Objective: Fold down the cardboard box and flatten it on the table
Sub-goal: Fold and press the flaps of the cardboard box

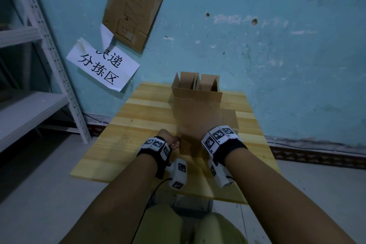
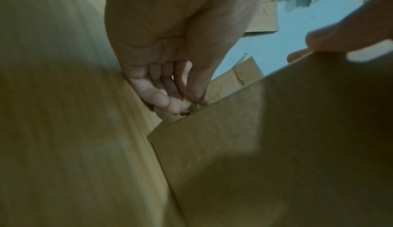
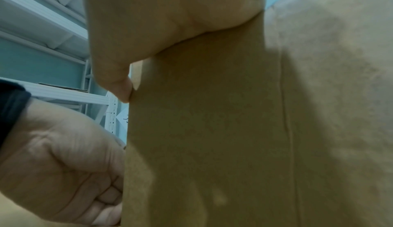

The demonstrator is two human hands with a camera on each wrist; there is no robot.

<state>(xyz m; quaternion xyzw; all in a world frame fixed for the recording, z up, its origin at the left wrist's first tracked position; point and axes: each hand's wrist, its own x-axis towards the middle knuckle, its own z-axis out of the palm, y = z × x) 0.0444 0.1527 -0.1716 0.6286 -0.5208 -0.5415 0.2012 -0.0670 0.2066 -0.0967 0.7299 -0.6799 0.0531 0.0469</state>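
A brown cardboard box [image 1: 200,117] lies lengthwise on the wooden table [image 1: 118,144], its near panel blurred. My left hand [image 1: 170,141] pinches the panel's left edge between thumb and curled fingers [image 2: 168,99]. My right hand [image 1: 200,131] lies with its palm [image 3: 159,20] on the panel [image 3: 212,129], and its thumb [image 3: 123,87] hooks the same left edge. Its other fingers are hidden. In the right wrist view my left hand [image 3: 63,163] sits low at that edge. Upright cardboard flaps [image 1: 196,83] stand near the wall; I cannot tell whether they belong to this box.
The table's far edge meets a blue wall [image 1: 277,45]. A white metal shelf rack [image 1: 29,105] stands to the left. A paper sign [image 1: 103,65] and a cardboard sheet [image 1: 132,10] hang on the wall. My knees [image 1: 188,228] are below the table's near edge.
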